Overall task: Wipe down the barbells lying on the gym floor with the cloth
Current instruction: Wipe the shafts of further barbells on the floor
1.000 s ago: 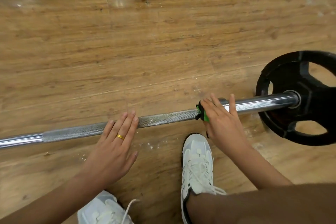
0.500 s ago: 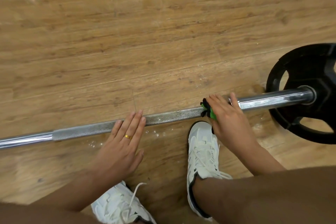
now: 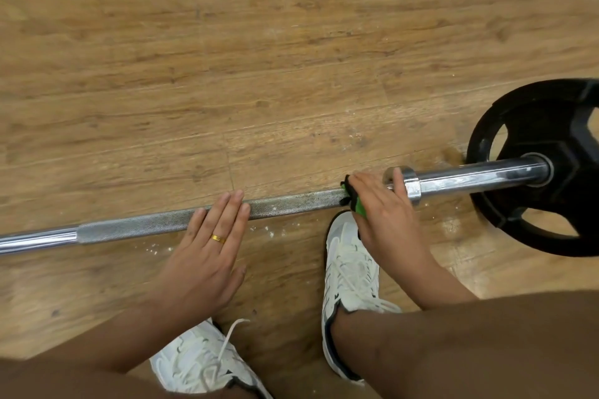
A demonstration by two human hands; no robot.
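Beside the collar (image 3: 409, 183), the right hand (image 3: 382, 214) grips the green cloth (image 3: 358, 204) round the bar (image 3: 470, 176), having slid slightly left and bared the collar; the left hand (image 3: 207, 256) stays flat, open, steadying the bar on the floor (image 3: 291, 74). Chalky knurling (image 3: 285, 206) between them likely comes next

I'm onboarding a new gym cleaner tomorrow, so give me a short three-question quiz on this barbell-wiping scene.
1. True or false: the left hand lies with straight fingers across the barbell.
2. What does the right hand hold against the barbell? A. sponge B. green cloth C. brush
3. Fill in: the black weight plate sits on the person's ___ side.

Key: 1 true; 2 B; 3 right.
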